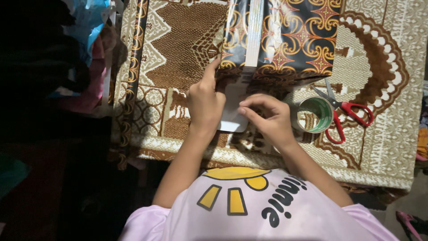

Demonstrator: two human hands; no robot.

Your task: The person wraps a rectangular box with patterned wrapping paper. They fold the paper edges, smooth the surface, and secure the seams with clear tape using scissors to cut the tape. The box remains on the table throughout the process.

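Glossy wrapping paper (285, 35), black with gold and red ornaments, lies over a box on the brown and cream patterned mat (383, 147), and this is the thing under both hands. Starting from the left, a dark pile of cloth and a blue plastic bag (91, 22) sit at the edge in shadow, and a rolled tube of the same paper (133, 67) lies along the mat border. Next comes the left hand (204, 102): its fingers press flat on the lower left corner of the paper, closed together and holding the fold down, not gripping anything. Between the hands a white end of the box (232, 109) shows uncovered. The right hand (267, 118) is just beside it, with the thumb and first finger pinched together on something small at the paper edge (perhaps a piece of tape, but it is too small to tell). Further right a roll of clear tape with a green core (315, 115) rests on the mat, touching the red-handled scissors (345, 111), which lie open. I judge that the fold goes well if the left hand keeps the paper tight against the box while the right one brings the flap down straight, so no wrinkle comes at the corner; the glossy surface looks slippery, so firm pressure helps.
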